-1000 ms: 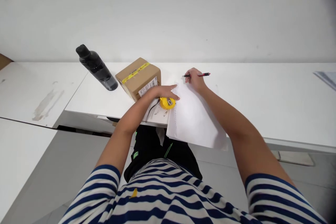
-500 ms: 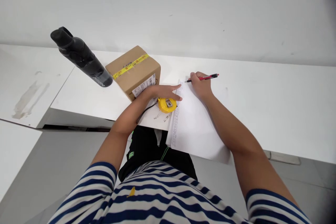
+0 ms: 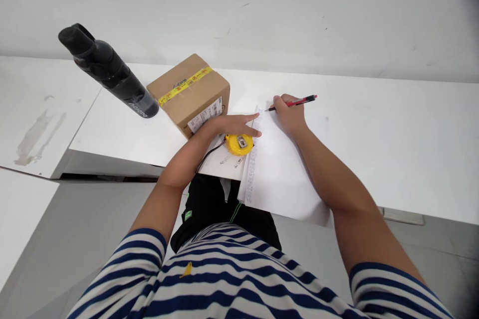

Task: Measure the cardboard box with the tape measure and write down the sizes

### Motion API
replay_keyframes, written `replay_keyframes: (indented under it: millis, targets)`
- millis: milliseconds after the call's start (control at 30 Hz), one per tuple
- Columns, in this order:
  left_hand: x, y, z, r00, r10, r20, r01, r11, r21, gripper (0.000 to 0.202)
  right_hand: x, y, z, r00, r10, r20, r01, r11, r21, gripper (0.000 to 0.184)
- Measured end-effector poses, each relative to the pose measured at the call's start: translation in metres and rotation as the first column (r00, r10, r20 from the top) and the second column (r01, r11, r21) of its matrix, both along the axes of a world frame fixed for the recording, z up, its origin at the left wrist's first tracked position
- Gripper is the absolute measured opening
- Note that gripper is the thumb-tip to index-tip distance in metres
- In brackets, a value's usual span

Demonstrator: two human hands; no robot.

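My right hand (image 3: 288,112) is closed round a red and black pen (image 3: 299,102), its tip touching the top left corner of a white sheet of paper (image 3: 277,174). The sheet hangs over the table's near edge. My left hand (image 3: 234,124) lies flat with fingers stretched out, resting beside the sheet's left edge and just above a yellow tape measure (image 3: 239,144). A brown cardboard box (image 3: 189,92) with yellow tape stands right behind my left wrist.
A black bottle (image 3: 107,72) stands left of the box on the white table (image 3: 392,144). A second white table (image 3: 41,109) adjoins on the left. A white wall runs behind. My striped shirt and dark trousers fill the bottom.
The view has tilted and shifted, so the bottle and box appear larger and further left. Both hands stay in place on the paper; the pen tip has shifted slightly.
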State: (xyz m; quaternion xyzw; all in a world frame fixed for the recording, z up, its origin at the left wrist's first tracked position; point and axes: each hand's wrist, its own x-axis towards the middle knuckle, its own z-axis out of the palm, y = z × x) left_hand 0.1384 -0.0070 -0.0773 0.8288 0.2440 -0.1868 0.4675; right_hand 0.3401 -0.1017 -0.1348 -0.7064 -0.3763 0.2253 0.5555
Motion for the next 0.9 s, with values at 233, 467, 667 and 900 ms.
replay_keyframes:
  millis: [233,467,667,900]
  targets:
    - [-0.001,-0.002,0.001,1.000,0.018,0.007,-0.018,1.000,0.008,0.117,0.002,0.001,-0.007,1.000,-0.005,0.028,0.004,1.000,0.031,0.042]
    - [-0.002,-0.003,0.005,1.000,0.017,0.002,-0.017,1.000,0.002,0.117,0.002,0.000,-0.004,0.999,-0.007,0.053,0.008,1.000,-0.016,0.043]
    - [-0.002,-0.005,0.009,1.000,-0.025,-0.012,0.025,0.999,0.033,0.116,0.001,0.000,-0.003,0.998,-0.028,0.048,0.027,1.000,0.015,0.041]
    - [-0.002,-0.006,0.011,0.999,-0.033,-0.016,0.033,0.999,0.032,0.116,-0.001,-0.002,0.000,0.999,-0.032,0.021,0.032,0.999,0.014,0.041]
